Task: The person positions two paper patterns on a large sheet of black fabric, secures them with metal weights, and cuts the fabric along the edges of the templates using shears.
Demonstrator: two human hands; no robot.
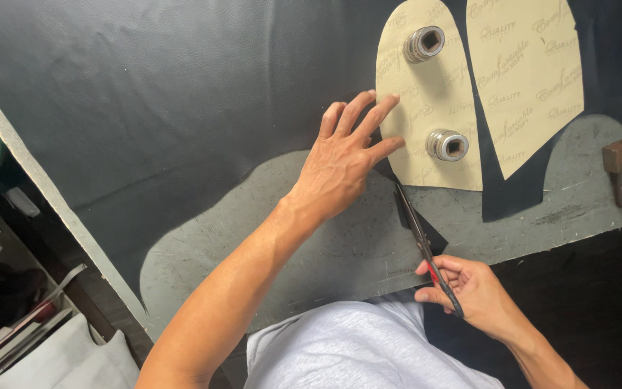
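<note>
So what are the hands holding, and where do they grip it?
The right hand holds scissors by the handles. The left hand holds nothing; it presses flat on the black sheet beside the pattern.

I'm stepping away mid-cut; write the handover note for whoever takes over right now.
Left hand presses flat on the black leather sheet, fingertips on the left edge of the tan paper pattern.
Right hand holds the scissors, blades at the leather just below that pattern.
Two metal weights pin it down.
Done: lower leather edge already cut away.
Left: this outline; the second pattern lies uncut.
</note>
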